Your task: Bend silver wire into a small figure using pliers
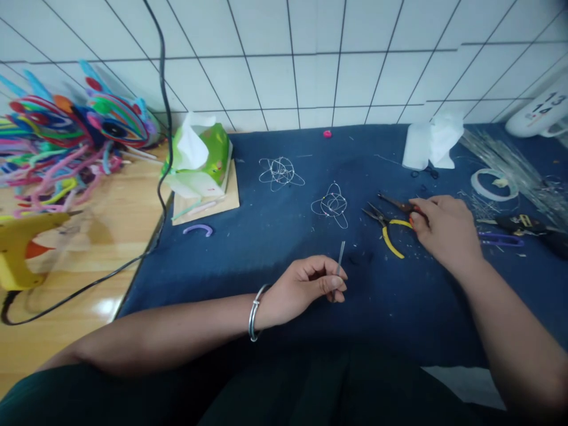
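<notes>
My left hand (pixel 313 283) is closed in a pinch, thumb against fingers, around a few short, thin wires (pixel 341 255) that point up from the grip. On the right, my right hand (pixel 448 231) curls its fingers over the handles of red-handled pliers (pixel 397 203); their dark jaws point left, and most of the handles are hidden. Just beside them lie yellow-handled pliers (pixel 385 228) with the jaws apart. Beyond my left hand rest two bent-wire shapes with small beads, one nearer wire shape (pixel 333 205) and one farther wire shape (pixel 281 171).
A green tissue pack (pixel 212 157) sits on cardboard at the left, near a purple curved piece (pixel 198 229). A yellow glue gun (pixel 26 248) and its cord lie on the wooden surface. Right are a tape roll (pixel 494 184), wire bundles (pixel 519 165) and a mug (pixel 539 109).
</notes>
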{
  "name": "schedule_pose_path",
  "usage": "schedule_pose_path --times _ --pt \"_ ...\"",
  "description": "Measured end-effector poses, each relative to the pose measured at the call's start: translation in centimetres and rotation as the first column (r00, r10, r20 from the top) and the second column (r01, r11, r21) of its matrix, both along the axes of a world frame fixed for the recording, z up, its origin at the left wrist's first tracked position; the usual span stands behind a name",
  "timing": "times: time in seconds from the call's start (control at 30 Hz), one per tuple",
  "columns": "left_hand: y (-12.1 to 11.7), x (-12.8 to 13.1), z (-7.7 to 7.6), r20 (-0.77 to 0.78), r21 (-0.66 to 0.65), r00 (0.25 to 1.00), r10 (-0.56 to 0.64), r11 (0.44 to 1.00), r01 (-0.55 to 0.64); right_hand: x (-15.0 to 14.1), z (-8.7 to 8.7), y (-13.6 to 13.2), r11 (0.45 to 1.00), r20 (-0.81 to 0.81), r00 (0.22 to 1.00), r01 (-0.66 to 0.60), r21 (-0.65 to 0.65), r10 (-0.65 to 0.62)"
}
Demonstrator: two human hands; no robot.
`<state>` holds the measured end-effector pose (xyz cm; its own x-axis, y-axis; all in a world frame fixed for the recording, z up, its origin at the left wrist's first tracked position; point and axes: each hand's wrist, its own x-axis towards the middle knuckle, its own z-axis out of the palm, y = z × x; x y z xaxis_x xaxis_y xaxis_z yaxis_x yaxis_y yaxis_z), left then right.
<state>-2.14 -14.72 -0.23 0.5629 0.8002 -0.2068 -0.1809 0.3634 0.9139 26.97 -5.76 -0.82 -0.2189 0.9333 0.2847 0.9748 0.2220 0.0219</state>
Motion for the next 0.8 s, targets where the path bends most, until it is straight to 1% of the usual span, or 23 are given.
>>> schedule_pose_path --times 0.07,0.17,0.27,0.37,0.5,0.63,0.73,0.8 --pt "0.3 0.0 0.1 0.016 -0.034 1.0 -0.003 0.999 0.003 -0.9 0.4 -0.4 0.999 -0.052 0.998 -0.028 0.032 0.03" --pt "0.7 -0.1 0.3 0.042 -0.092 0.999 0.007 0.996 -0.003 -2.4 0.9 -1.0 0.99 -0.131 0.981 -0.138 0.025 0.14" --pt "1.2 -0.1 0.4 0.061 -0.151 0.998 0.026 0.988 -0.016 -4.2 1.3 -1.3 0.957 -0.145 0.95 -0.285 -0.047 0.276" --pt "1.6 0.0 0.6 0.068 -0.21 0.996 0.066 0.976 -0.051 -6.0 1.8 -1.2 0.913 -0.092 0.922 -0.385 -0.135 0.375" --pt "1.5 0.4 1.1 0.035 -0.277 0.987 0.154 0.951 -0.138 -8.1 1.9 -0.6 0.876 -0.005 0.895 -0.438 -0.202 0.447" --pt "0.7 0.7 1.5 0.017 -0.321 0.974 0.227 0.923 -0.21 -9.6 1.3 0.1 0.839 -0.008 0.863 -0.492 -0.234 0.504" --pt "0.0 0.6 1.2 0.026 -0.291 0.968 0.25 0.928 -0.232 -9.6 2.0 -0.2 0.824 -0.029 0.852 -0.515 -0.236 0.523" --pt "-0.3 0.4 0.7 0.036 -0.235 0.966 0.256 0.942 -0.241 -8.5 3.0 -1.7 0.812 -0.069 0.844 -0.532 -0.24 0.532"
